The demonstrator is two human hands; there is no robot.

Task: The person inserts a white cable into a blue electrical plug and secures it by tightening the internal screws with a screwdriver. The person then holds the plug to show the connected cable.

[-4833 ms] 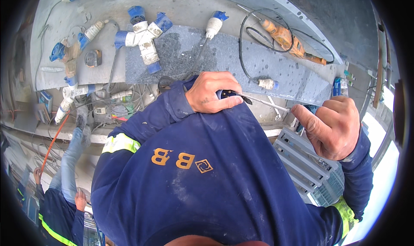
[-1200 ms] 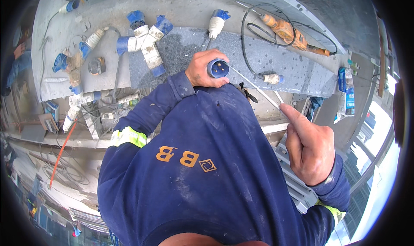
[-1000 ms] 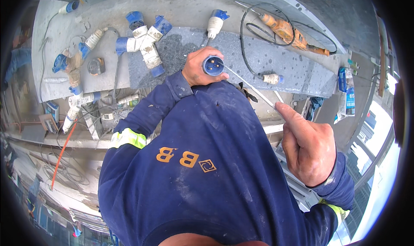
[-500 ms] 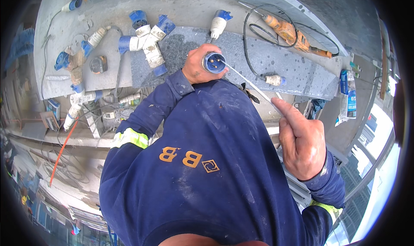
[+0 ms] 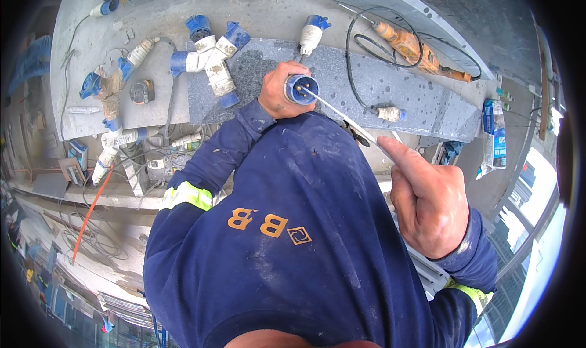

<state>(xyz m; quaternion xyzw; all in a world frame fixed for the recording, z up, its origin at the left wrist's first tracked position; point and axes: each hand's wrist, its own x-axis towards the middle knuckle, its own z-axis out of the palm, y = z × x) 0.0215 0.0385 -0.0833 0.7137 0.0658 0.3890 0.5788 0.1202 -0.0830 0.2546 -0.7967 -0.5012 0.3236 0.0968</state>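
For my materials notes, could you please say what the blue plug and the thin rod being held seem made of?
Blue plug: probably satin plastic, by its smooth coloured rim. Thin rod: perhaps dull metal, being straight and pale grey, though that stays uncertain.

Left hand (image 5: 278,93) and right hand (image 5: 434,207): two. Hand-held blue plug (image 5: 294,95): one. Slender pale rod (image 5: 345,115): one. Orange power tool (image 5: 408,45): one. White splitter (image 5: 213,62) with four blue ends: one. Dark rounded block (image 5: 142,91): one. Spotted grey sheet (image 5: 421,107): one. Orange cord (image 5: 90,213): one. Blue-and-white bag (image 5: 495,135): one. Reflective sleeve bands (image 5: 188,195): two.
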